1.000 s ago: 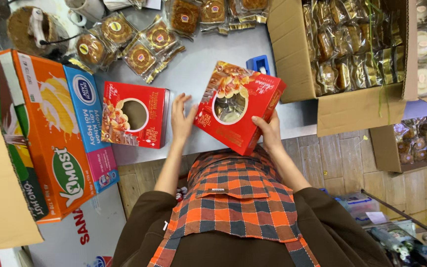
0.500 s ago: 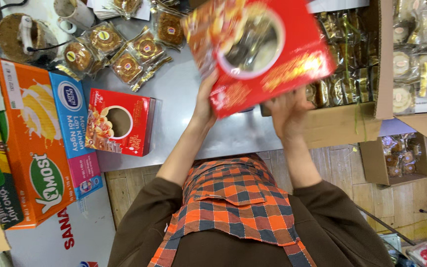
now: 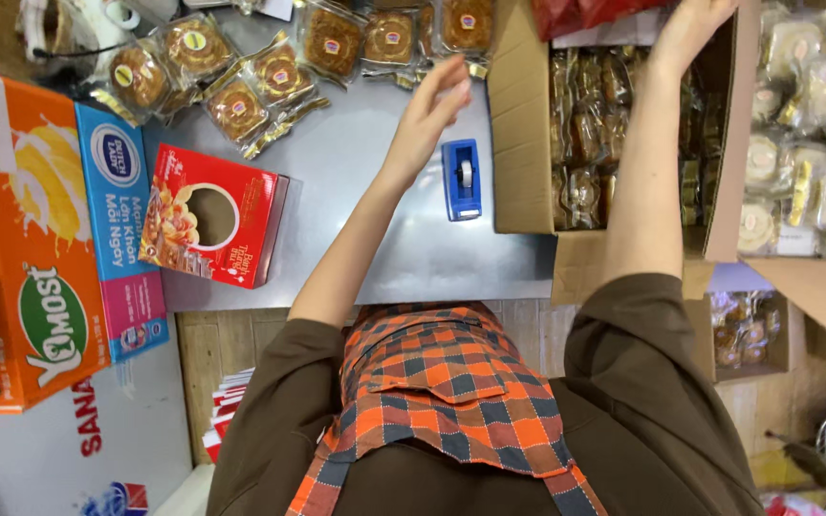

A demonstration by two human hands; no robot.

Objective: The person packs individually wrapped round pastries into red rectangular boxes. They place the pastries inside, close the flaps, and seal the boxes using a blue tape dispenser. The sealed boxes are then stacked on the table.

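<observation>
your right hand (image 3: 688, 27) is up at the far edge of the view, fingers closed on the red gift box (image 3: 597, 13), which hangs over the open cardboard carton (image 3: 518, 143) full of wrapped mooncakes (image 3: 590, 134); most of the box is cut off by the frame, so how firm that hold is i can't really tell. your left hand (image 3: 437, 100) floats open and loosely curled above the steel counter (image 3: 356, 191), holding nothing, just far of the blue tape dispenser (image 3: 461, 179). with only one hand carrying it, the box could tip or slip and land on the packed cakes below, crushing some. its corner might also catch the carton's raised flap (image 3: 730, 124) to the right and tug the carton toward the near counter edge. the left hand is close enough to the dispenser to knock it. a second red windowed box (image 3: 210, 227) lies flat to the left, beside the orange carton (image 3: 31, 239), well clear of both hands.
</observation>
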